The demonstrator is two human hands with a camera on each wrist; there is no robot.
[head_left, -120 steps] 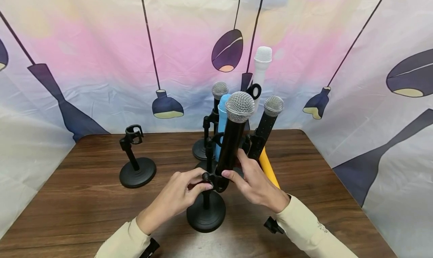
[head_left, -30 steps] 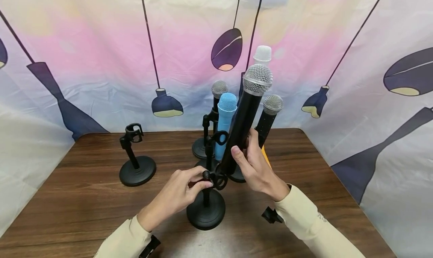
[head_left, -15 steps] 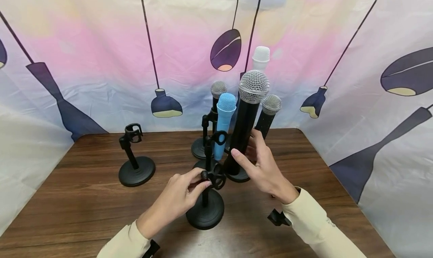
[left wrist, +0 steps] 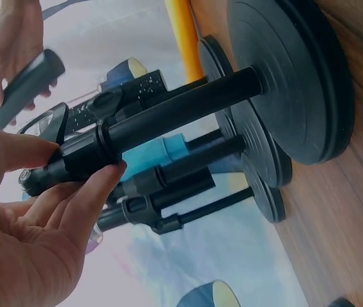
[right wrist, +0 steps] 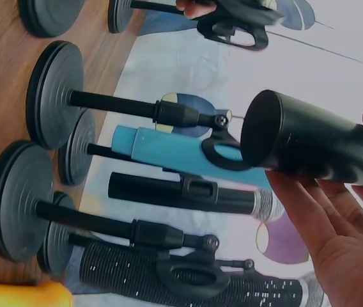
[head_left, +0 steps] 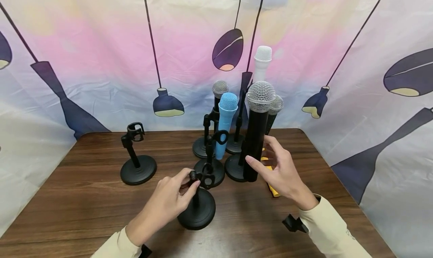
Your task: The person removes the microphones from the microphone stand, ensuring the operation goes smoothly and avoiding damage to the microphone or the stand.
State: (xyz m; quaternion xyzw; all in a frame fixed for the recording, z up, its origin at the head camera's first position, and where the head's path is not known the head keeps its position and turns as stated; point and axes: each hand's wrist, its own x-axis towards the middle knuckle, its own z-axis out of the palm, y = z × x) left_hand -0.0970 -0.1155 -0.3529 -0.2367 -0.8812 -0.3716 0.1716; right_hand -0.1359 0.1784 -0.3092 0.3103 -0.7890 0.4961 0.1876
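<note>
Stand [head_left: 197, 213] shifted left, pinched by left hand [head_left: 167, 199]; right hand [head_left: 283, 173] grips black microphone [head_left: 256, 132], partly hiding speckled microphone [head_left: 276, 105].

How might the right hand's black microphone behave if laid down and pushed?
The black microphone would probably roll, being a smooth cylinder below its mesh head. It is likely stiff: the right hand grips it low and it shows no bend. The wider head might curve its path.
</note>
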